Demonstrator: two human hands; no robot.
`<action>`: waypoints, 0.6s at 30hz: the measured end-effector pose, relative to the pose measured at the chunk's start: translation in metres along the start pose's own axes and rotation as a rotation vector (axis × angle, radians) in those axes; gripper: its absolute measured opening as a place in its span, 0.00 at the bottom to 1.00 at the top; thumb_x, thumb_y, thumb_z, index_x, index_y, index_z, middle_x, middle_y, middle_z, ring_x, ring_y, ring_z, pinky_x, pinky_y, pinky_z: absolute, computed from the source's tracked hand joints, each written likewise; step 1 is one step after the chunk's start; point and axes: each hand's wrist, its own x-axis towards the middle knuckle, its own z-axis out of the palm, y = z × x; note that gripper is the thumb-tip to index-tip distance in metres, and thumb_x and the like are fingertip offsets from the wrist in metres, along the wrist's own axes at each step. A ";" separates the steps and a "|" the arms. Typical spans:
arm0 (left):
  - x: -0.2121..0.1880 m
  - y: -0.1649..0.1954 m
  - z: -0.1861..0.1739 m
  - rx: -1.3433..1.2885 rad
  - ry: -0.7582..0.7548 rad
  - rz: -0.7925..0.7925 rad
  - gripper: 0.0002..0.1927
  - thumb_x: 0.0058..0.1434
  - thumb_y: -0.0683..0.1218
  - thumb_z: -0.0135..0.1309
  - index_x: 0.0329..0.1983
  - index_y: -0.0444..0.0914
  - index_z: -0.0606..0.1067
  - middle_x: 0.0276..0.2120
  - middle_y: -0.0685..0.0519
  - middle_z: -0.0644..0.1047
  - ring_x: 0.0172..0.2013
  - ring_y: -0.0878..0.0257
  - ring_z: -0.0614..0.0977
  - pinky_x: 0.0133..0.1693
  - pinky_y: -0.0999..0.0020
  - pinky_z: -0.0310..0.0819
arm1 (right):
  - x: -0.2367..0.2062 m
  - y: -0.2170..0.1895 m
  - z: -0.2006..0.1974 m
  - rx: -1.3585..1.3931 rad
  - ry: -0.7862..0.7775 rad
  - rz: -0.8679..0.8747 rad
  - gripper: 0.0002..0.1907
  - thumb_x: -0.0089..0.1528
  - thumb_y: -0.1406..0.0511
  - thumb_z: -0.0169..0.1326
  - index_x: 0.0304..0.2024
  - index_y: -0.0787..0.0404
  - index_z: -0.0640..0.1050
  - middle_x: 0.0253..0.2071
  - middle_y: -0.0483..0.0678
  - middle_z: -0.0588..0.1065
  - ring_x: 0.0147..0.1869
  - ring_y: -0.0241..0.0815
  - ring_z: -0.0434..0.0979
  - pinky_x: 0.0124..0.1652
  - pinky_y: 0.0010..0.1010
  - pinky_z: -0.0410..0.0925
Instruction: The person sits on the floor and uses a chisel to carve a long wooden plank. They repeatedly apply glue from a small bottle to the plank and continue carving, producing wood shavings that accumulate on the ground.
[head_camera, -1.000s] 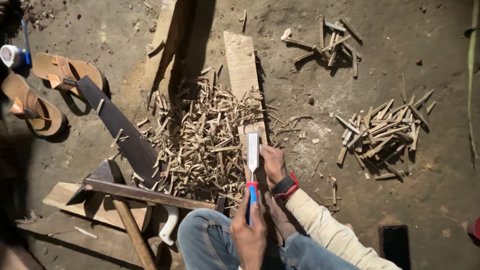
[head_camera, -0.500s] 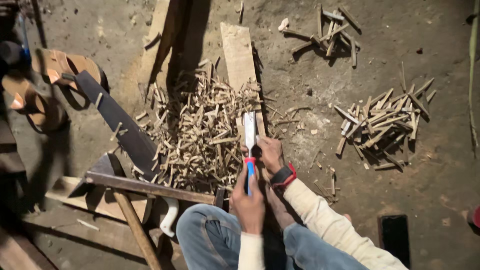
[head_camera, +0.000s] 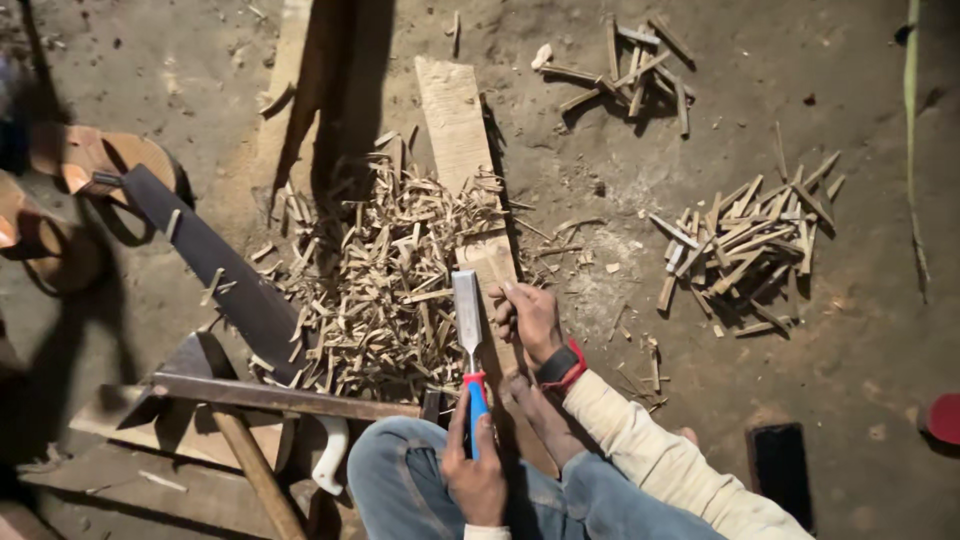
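My left hand (head_camera: 475, 478) is wrapped around the handle of a chisel (head_camera: 468, 345), fingers clamped on its red and blue grip. The blade is flat, pale steel, broad and straight-sided, and points away from me, lying over the near end of a long light-coloured plank (head_camera: 462, 150) that runs from my knees toward the far side of the dirt floor (head_camera: 860, 330). My right hand (head_camera: 528, 318) sits just to the right of the blade, fingers curled together and pressing on a small piece of wood on the plank; the piece itself is mostly hidden under my knuckles. I wear a dark watch with a red band (head_camera: 562, 368) on that wrist and a cream sleeve.

To the left of the plank lies a thick heap of wood chips (head_camera: 375, 285), pale splinters scattered every way. On the right, well apart, is a tidier pile of short cut sticks (head_camera: 745, 245), and a smaller cluster (head_camera: 630, 75) lies at the far side. A saw with a dark blade (head_camera: 215, 265) stretches diagonally on the left, its white handle (head_camera: 332, 455) near my knee. A hammer-like tool with a wooden shaft (head_camera: 255, 455) rests across boards at near left. A sandal (head_camera: 105, 160) lies at far left.
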 end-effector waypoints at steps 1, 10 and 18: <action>-0.001 -0.005 0.002 0.005 -0.004 0.027 0.21 0.64 0.43 0.54 0.61 0.37 0.76 0.50 0.46 0.84 0.45 0.58 0.86 0.49 0.65 0.77 | -0.003 0.000 -0.003 -0.022 0.025 0.001 0.18 0.69 0.59 0.50 0.42 0.68 0.81 0.23 0.47 0.73 0.19 0.35 0.70 0.21 0.24 0.64; -0.003 -0.020 0.016 0.173 0.027 0.195 0.24 0.61 0.42 0.57 0.62 0.37 0.72 0.53 0.39 0.80 0.51 0.46 0.83 0.52 0.57 0.76 | -0.029 -0.049 -0.094 0.447 0.389 -0.294 0.18 0.68 0.52 0.48 0.48 0.55 0.80 0.26 0.43 0.75 0.25 0.34 0.73 0.27 0.24 0.68; -0.002 -0.020 0.020 0.191 -0.024 0.019 0.26 0.59 0.43 0.58 0.62 0.41 0.71 0.50 0.41 0.81 0.47 0.47 0.85 0.47 0.59 0.80 | 0.013 -0.100 -0.104 -0.029 0.548 -0.391 0.13 0.68 0.56 0.52 0.39 0.57 0.80 0.32 0.44 0.79 0.27 0.31 0.73 0.26 0.26 0.69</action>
